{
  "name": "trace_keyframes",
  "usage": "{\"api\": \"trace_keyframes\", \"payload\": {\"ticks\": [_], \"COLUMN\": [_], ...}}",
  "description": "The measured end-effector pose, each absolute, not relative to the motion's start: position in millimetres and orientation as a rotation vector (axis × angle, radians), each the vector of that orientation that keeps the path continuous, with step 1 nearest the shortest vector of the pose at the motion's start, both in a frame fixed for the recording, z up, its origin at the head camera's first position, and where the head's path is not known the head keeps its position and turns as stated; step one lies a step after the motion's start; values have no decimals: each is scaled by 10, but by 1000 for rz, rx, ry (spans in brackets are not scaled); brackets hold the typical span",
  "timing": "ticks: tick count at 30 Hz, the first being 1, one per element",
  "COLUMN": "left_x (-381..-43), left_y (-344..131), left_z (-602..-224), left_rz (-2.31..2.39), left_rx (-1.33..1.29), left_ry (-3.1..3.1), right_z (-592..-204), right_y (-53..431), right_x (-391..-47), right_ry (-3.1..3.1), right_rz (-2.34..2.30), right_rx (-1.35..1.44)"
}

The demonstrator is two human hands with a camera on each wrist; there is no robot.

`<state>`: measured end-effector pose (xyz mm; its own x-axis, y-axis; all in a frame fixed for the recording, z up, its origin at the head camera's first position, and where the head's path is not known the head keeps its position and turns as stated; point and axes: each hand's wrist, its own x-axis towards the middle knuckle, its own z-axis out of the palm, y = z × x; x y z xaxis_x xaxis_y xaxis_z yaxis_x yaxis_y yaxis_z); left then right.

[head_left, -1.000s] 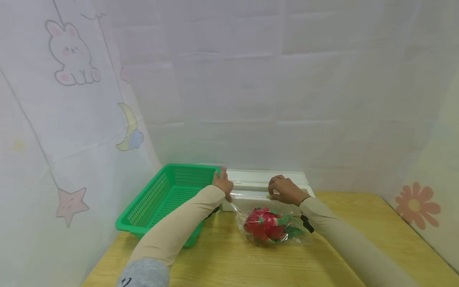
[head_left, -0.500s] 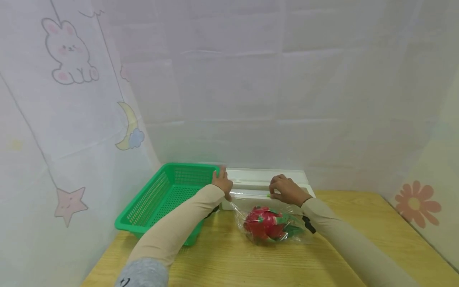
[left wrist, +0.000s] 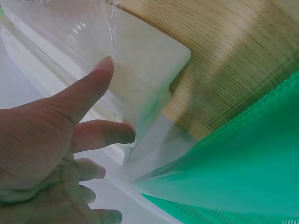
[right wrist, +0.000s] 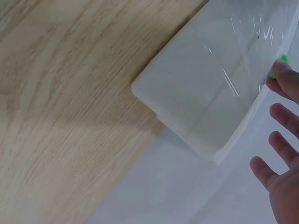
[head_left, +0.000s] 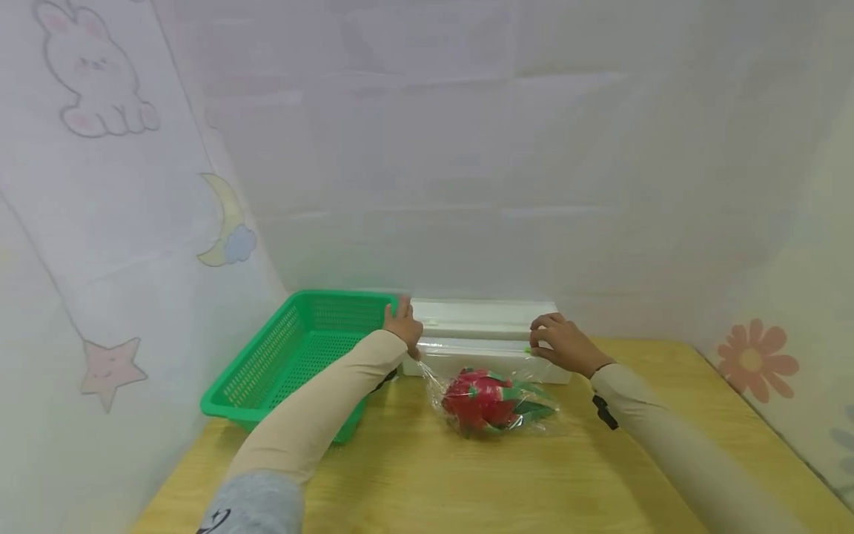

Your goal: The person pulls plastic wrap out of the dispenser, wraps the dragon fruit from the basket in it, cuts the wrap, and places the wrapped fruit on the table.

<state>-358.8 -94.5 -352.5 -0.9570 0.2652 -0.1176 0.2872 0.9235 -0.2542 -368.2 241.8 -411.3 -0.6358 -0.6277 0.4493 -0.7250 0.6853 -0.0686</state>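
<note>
A white cling film dispenser stands at the back of the table with its lid up. Clear film runs from it over a red and green dragon fruit lying in front. My left hand is at the dispenser's left end, its thumb touching the film and its other fingers loosely spread. Near the right end, my right hand pinches a small green slide cutter between thumb and index finger; its other fingers are spread apart. Film covers the dispenser's front face in both wrist views.
A green plastic basket stands to the left, close beside the dispenser. A pale cloth backdrop with printed figures hangs behind the wooden table.
My right hand has slid the green cutter to the right along the dispenser. My left hand keeps its place at the left end. The head view has shifted slightly.
</note>
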Motion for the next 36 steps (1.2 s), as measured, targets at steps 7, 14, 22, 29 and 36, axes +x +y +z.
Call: {"api": "trace_keyframes", "payload": {"ticks": [7,14,22,29,36], "left_x": [-3522,-3561,-3535,-3616,-3560], "left_y": [-847,-849,-826,-801,-788], "left_z": [-3556,-3599,-3654,-3660,-3655], "left_rz": [-338,-326,-264,-274,-261], "left_rx": [433,433,420,410,415], "left_ry": [2997,3008,2982,2995,2980], "right_z": [-4176,-4205,-4306,-4244,-4301], "right_y": [2593,2637,2680,2727,2748], "right_x": [-3621,-3617,-3555,-3567,-3559], "right_ry": [-2487,-2464,-2436,-2411,-2499], "right_rz": [299,302,326,348,458], "right_rx": [1115,1124,1141,1163,1153]}}
